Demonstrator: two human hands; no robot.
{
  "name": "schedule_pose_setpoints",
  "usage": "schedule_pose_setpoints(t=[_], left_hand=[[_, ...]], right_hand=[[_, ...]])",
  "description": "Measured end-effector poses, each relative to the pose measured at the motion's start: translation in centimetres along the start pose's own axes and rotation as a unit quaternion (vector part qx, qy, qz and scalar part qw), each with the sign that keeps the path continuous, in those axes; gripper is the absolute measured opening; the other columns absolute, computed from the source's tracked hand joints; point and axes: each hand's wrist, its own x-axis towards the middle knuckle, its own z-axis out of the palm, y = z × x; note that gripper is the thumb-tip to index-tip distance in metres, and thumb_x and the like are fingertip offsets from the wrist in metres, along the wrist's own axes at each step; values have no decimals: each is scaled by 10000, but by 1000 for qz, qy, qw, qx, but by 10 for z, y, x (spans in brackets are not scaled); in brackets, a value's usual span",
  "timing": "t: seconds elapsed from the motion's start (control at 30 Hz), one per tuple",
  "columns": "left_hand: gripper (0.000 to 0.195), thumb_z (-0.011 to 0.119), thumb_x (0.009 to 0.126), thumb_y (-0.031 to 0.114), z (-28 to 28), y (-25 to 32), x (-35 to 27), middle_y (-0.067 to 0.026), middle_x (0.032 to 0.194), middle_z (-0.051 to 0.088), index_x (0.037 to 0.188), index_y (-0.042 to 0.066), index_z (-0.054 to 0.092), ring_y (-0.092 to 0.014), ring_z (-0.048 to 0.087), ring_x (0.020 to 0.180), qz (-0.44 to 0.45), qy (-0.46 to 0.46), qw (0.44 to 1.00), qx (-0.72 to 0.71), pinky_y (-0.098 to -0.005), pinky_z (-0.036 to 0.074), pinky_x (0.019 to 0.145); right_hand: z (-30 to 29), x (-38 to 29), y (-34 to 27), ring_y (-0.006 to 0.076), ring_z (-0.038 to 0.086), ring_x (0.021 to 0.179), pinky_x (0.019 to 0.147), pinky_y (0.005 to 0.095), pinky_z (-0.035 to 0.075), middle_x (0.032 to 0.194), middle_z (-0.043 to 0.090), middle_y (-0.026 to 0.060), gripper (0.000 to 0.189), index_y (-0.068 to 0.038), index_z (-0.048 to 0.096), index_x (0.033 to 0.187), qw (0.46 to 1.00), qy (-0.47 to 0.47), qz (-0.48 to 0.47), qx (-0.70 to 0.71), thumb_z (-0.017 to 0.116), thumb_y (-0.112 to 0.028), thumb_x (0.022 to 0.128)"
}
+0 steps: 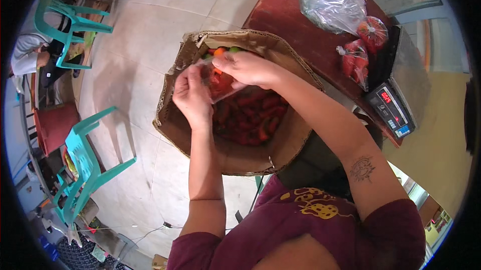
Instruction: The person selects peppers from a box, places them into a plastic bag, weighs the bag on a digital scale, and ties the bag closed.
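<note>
Both hands are above an open cardboard box (240, 164) holding many red peppers (259, 119), with a few orange and green ones near its far side. My left hand (192, 93) pinches one edge of a clear plastic bag (221, 85) that has red peppers in it. My right hand (246, 67) grips the bag's upper right part, its fingertips close to the left ones. Whether the bag's mouth is closed cannot be told. Tied bags of red peppers (354, 62) lie on the red table at the right.
A digital scale (391, 106) with a lit display stands on the red table (285, 25), near a heap of clear plastic bags (330, 3). Green plastic chairs (84, 153) stand at the left, where another person (32, 55) sits. A cable (150, 230) crosses the tiled floor.
</note>
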Motion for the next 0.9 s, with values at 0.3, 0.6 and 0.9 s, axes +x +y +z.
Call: schedule_pose_setpoints(t=[0.3, 0.6, 0.9], left_hand=[[169, 535, 863, 140, -24, 18, 11, -91, 816, 630, 862, -22, 585, -17, 379, 467, 155, 137, 976, -66, -157, 245, 381], [190, 555, 858, 143, -14, 14, 8, -82, 802, 623, 893, -37, 606, -91, 518, 648, 177, 118, 977, 28, -199, 405, 525], [200, 564, 855, 153, 3, 9, 9, -70, 784, 626, 904, -39, 593, -2, 308, 444, 134, 105, 984, 58, -177, 196, 368]], right_hand=[[6, 56, 36, 308, 564, 608, 568, 385, 448, 656, 567, 134, 121, -46, 527, 759, 904, 278, -199, -258, 531, -166, 774], [31, 86, 113, 382, 457, 1028, 786, 576, 392, 1322, 337, 52, 400, -186, 398, 1230, 896, 249, -5, -367, 415, -189, 831], [25, 88, 87, 403, 449, 1023, 717, 515, 473, 1272, 366, 65, 648, -224, 393, 1254, 910, 219, 75, -344, 644, -197, 657]])
